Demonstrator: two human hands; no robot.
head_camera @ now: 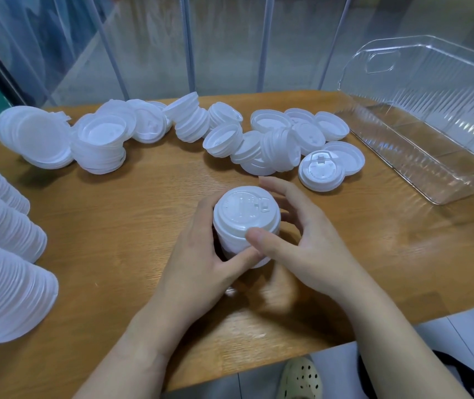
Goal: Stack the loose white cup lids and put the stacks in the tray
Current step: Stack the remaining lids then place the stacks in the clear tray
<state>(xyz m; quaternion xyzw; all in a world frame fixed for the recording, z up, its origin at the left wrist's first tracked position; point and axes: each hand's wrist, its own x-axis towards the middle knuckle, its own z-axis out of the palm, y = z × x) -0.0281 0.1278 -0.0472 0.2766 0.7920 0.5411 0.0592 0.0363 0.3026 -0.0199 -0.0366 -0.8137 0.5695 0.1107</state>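
White lids in a short stack (pixel 246 223) sit between both hands: left hand (pixel 201 254) fingers grasp its side (thumb underneath), right hand (pixel 302 234) fingers curl loosely, thumb touching.

Short lid stack (pixel 246 223) upright; tray (pixel 420 156) empty.

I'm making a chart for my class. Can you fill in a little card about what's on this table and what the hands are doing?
table: wooden top
held thing: short stack of white lids, upright
left hand: grips the stack's left side
right hand: thumb on the stack's front, fingers curved behind it
loose lids: scattered along the far side
long stacks: lying at the left edge
tray: clear plastic, far right, no lids in it yet
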